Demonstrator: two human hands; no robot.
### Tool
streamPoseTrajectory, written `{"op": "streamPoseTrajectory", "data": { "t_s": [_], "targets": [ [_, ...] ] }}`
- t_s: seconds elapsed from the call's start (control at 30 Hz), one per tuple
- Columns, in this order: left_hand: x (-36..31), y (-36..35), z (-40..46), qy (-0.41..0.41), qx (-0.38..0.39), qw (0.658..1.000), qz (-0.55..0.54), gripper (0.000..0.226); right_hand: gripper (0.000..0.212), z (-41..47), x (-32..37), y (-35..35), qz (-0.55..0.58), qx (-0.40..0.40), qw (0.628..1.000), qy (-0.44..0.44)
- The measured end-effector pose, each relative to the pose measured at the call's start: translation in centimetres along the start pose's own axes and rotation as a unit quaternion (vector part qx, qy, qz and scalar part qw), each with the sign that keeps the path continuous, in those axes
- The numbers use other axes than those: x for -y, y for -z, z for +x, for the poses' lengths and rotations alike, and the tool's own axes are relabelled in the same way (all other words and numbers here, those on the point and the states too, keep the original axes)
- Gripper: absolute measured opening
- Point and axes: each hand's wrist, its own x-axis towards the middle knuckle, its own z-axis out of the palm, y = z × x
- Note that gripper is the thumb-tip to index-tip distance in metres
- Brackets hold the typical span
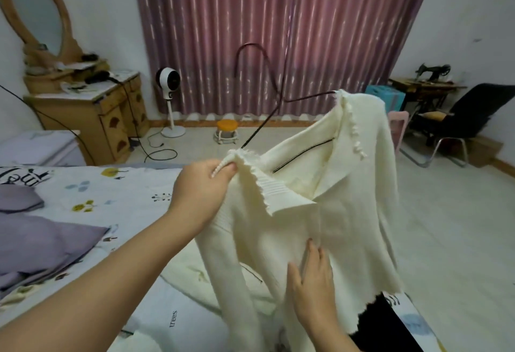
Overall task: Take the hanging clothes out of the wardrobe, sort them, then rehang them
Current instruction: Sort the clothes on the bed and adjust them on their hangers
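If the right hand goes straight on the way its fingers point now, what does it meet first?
The right hand lies against the front of the white sweater, fingers pointing up. It would likely slide up the knit toward the collar; depth is unclear.

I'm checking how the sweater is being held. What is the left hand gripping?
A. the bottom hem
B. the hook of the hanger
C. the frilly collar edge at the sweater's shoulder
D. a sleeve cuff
C: the left hand pinches the frilly collar edge at the shoulder of the white sweater, while the hanger hook sticks up untouched above it.
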Motion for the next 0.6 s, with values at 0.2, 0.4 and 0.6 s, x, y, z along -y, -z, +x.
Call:
{"op": "streamPoseTrajectory", "data": {
  "t_s": [0.2, 0.4, 0.6],
  "targets": [
    [13.3, -4.8, 3.2, 0.085, -0.018, 0.995, 0.05, 0.033, 0.073, 4.2, -1.1, -6.8, -0.037, 0.038, 0.999, 0.0],
    [26.6, -10.1, 2.9, 0.136, 0.037, 0.978, 0.155, 0.039, 0.057, 6.6, -5.3, -15.4, -0.096, 0.126, 0.987, 0.031],
    [36.3, -12.6, 2.8, 0.157, 0.023, 0.963, 0.22, 0.035, 0.058, 9.0, -8.6, -22.3, -0.182, 0.155, 0.968, 0.08]
  ]
}}
